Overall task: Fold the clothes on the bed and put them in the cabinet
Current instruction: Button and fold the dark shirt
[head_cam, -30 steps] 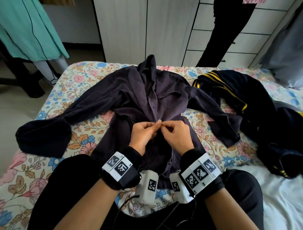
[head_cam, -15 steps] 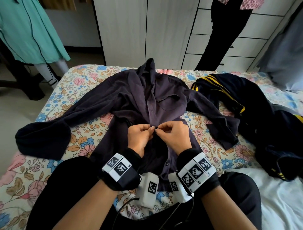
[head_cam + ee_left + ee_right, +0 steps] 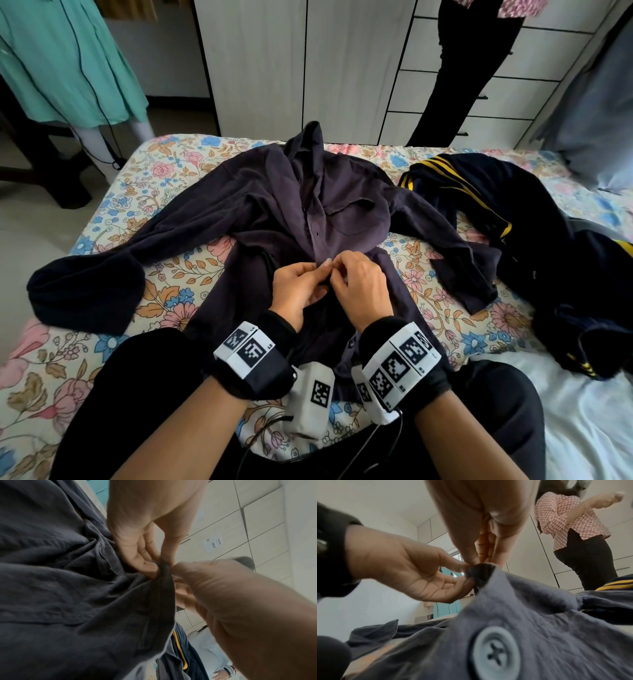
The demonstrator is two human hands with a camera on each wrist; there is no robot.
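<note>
A dark purple-grey button shirt [image 3: 274, 212] lies spread face up on the floral bed [image 3: 164, 171], sleeves out to both sides. My left hand [image 3: 301, 287] and right hand [image 3: 356, 284] meet at the shirt's front placket, low on the chest. Both pinch the placket edge between thumb and fingers. In the left wrist view my left hand [image 3: 149, 563] lifts a small fold of the shirt [image 3: 68, 601]. In the right wrist view my right hand [image 3: 479, 559] pinches the same fold, with a grey button [image 3: 494, 654] of the shirt [image 3: 539, 622] close to the camera.
A navy garment with yellow stripes [image 3: 507, 219] lies heaped on the bed's right side. White cabinet doors [image 3: 308, 68] and drawers [image 3: 534, 68] stand behind the bed. One person in black trousers [image 3: 469, 68] stands at the drawers; another in teal [image 3: 61, 61] at far left.
Both hands stay pinched together on the placket, shifting only slightly. The head view has tilted a little, so the bed sits lower in frame.
</note>
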